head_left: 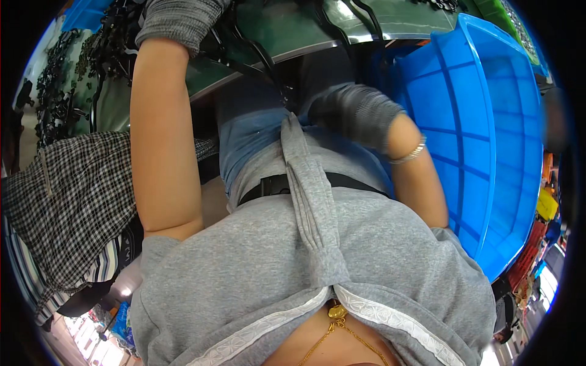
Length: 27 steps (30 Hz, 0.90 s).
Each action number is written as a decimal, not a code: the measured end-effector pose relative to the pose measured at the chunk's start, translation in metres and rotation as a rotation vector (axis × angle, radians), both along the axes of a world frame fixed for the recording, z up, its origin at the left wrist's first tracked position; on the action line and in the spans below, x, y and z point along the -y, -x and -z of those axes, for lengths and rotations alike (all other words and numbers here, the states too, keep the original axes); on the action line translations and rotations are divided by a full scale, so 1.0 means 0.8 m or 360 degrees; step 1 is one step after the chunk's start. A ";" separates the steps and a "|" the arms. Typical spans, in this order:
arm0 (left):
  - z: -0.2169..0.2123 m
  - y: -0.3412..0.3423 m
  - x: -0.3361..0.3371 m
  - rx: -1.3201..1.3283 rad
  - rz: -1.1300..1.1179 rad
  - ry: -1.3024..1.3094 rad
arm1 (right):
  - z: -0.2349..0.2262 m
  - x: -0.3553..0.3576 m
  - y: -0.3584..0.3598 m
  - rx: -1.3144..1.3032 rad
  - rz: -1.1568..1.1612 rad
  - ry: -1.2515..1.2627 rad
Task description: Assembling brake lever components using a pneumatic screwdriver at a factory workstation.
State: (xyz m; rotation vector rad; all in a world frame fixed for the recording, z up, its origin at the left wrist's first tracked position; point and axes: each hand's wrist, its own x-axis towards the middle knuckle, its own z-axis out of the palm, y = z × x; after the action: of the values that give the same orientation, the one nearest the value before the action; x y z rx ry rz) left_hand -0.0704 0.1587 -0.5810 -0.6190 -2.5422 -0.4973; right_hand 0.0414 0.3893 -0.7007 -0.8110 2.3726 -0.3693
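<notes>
My left hand [182,23], in a grey knitted glove, reaches over the green table at the top edge of the view. Its fingers are cut off there, so I cannot see what they hold. Black bent metal rods [259,52] lie right beside it, and some stick out past the table edge towards my lap. My right hand [351,113], gloved in darker grey and smeared by motion, is low in front of my lap, just left of the blue crate. Its fingers are hidden. The tip of one black rod ends a little to the left of this hand.
A large blue plastic crate [455,116] stands close on my right. The green tabletop [293,30] carries more black rods [360,18]. Piles of small black metal parts [64,91] lie at the far left. A person in a checked garment [85,177] is close on my left.
</notes>
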 end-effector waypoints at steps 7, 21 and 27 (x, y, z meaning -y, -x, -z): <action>0.006 -0.019 0.013 -0.0011 0.0001 -0.0090 | 0.201 0.014 0.035 -0.0983 -0.0247 -0.0660; 0.039 -0.062 0.029 -0.0329 -0.0054 -0.0298 | 0.259 0.004 0.036 -0.1212 -0.0295 -0.0697; 0.047 -0.165 0.033 0.0000 0.0054 -0.0954 | 0.129 -0.103 -0.009 -0.0200 -0.0167 0.0532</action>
State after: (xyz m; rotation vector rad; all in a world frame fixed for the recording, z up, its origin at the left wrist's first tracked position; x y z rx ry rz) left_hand 0.0619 0.1323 -0.6183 -0.4303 -2.2107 -1.2033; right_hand 0.0486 0.4717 -0.8043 -1.1359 2.4042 -0.7023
